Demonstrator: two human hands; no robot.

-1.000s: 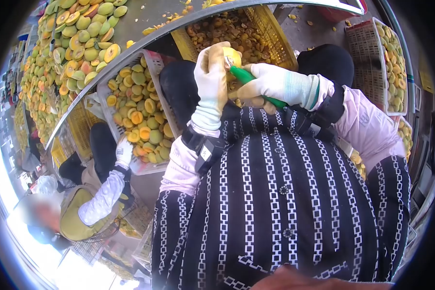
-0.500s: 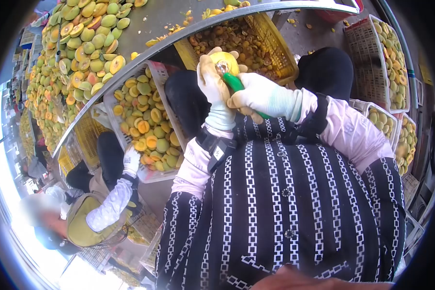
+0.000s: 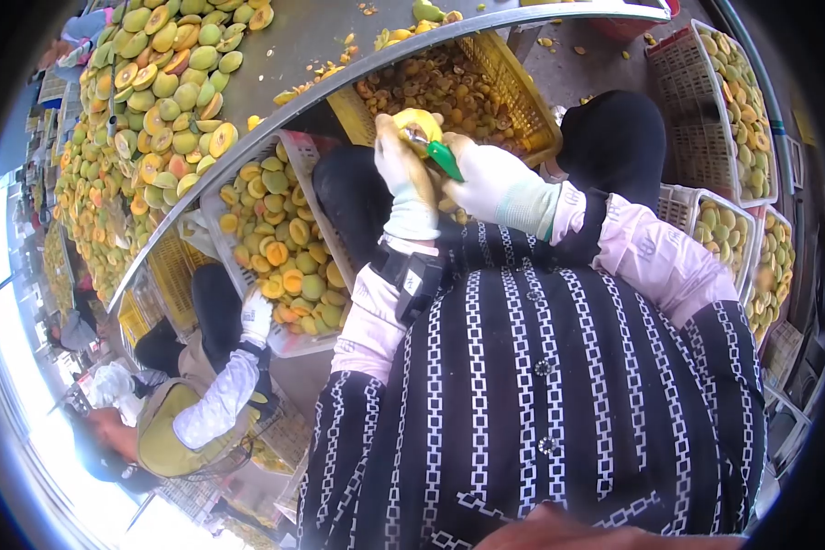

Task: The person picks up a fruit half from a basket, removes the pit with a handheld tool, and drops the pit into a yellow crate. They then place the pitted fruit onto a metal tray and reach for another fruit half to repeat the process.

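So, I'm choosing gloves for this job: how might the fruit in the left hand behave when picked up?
The fruit could be slippery where its yellow flesh is exposed. Its rounded shape may let it roll if the left hand loosened. Probably light, too: that hand alone grips it.

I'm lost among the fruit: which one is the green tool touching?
The yellow fruit in the left hand, against the tool; others lie in crates or on the table.

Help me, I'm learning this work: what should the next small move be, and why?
Probably a small twist of the right hand, working the green-handled tool around the yellow fruit: the tool's metal tip sits at the fruit, which the left hand holds.
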